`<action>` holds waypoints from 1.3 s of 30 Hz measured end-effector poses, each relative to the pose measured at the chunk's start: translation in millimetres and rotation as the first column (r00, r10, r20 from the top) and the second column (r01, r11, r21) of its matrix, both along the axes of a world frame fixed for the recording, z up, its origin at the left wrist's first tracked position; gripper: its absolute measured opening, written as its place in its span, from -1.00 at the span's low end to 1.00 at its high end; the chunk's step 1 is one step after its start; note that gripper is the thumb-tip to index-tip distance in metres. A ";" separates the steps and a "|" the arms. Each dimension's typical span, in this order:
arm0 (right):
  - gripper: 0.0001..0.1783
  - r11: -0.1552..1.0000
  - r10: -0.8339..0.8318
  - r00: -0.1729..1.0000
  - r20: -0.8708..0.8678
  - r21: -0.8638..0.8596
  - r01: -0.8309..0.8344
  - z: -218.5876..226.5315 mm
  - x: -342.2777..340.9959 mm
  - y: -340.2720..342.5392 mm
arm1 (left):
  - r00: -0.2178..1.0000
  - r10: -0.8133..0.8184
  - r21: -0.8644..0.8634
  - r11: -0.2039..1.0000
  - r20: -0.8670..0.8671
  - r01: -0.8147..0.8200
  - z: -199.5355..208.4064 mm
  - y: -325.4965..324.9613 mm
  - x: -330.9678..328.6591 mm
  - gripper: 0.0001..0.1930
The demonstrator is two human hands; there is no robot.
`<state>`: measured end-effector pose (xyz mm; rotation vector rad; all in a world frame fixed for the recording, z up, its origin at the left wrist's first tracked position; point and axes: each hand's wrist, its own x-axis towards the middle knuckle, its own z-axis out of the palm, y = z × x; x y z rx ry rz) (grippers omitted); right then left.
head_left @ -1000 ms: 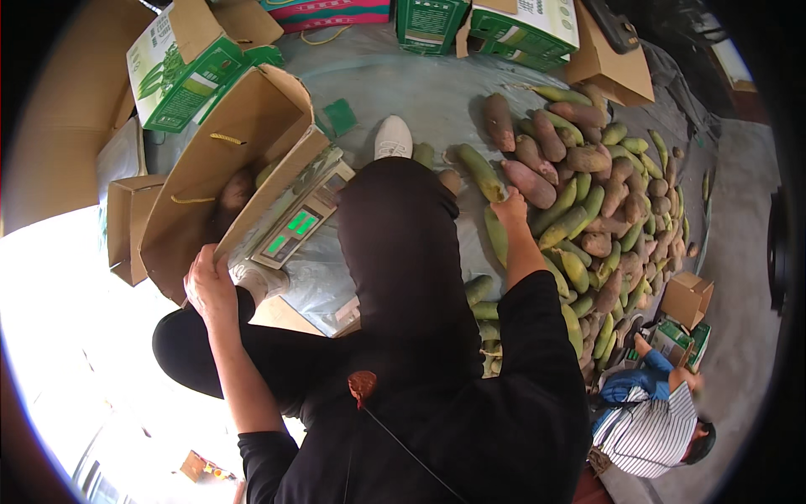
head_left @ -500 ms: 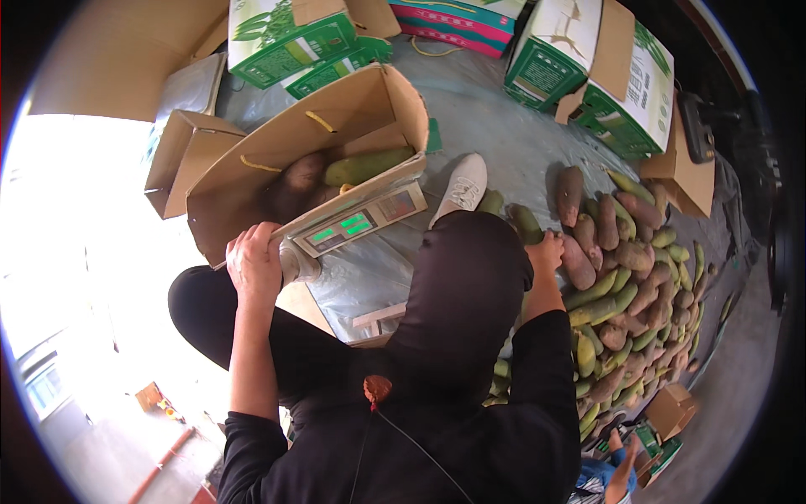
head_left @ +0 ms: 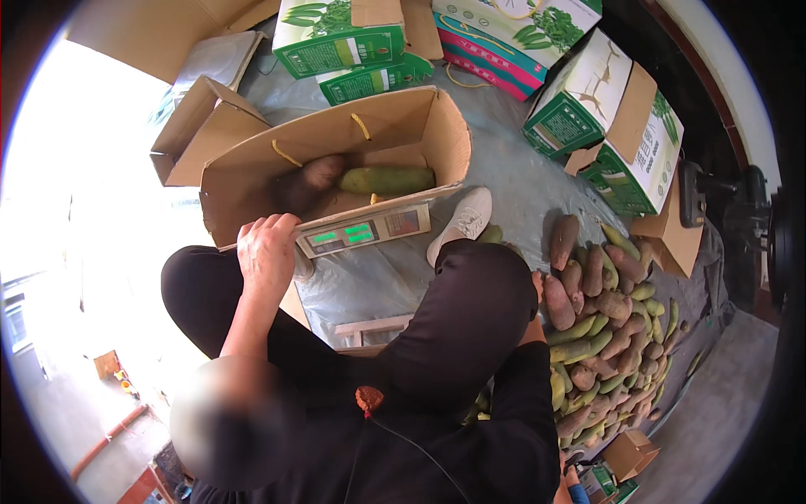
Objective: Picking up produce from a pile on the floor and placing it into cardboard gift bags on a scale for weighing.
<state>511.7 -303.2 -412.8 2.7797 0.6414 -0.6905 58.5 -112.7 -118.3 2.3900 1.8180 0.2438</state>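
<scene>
My left hand (head_left: 267, 254) is closed over the near left rim of an open cardboard box (head_left: 252, 168). Inside the box lie a green radish-like root (head_left: 386, 180) and reddish-brown ones (head_left: 323, 172), partly in shadow. A scale with a lit green display (head_left: 340, 237) shows against the near side of the box. Beyond my raised right knee, only a sliver of my right hand (head_left: 537, 287) shows; its fingers are hidden. It is nearest a reddish root (head_left: 557, 302) at the edge of a big heap of green and reddish roots (head_left: 617, 336).
Green-and-white cartons stand at the back (head_left: 340, 50) and back right (head_left: 609, 126). A smaller open box (head_left: 201, 134) sits left of the large one. My white shoe (head_left: 466, 220) rests on plastic sheeting (head_left: 495, 134). Another person's arm (head_left: 562, 483) appears at the lower right.
The view has shifted, so the box sits farther right and the heap farther left. My right hand, visible beside a green root before, is now mostly behind my knee. My left hand still grips the rim.
</scene>
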 end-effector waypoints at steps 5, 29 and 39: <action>-0.46 0.995 0.096 0.995 0.008 0.026 -0.096 15.5 -18.4 15.9 | 1.000 0.018 0.012 1.000 -0.015 -0.018 2.1 -4.2 -7.3 -0.93; -0.38 -0.017 0.838 0.497 0.225 0.922 -0.388 410.3 -153.6 225.1 | 0.997 -0.015 0.092 0.996 0.069 0.008 -3.9 -9.1 -9.2 -0.83; -0.46 0.102 0.975 0.195 0.106 0.567 -0.818 358.4 -306.2 267.9 | 0.988 -0.050 0.098 0.995 0.147 0.035 -3.2 -16.2 -15.9 -0.79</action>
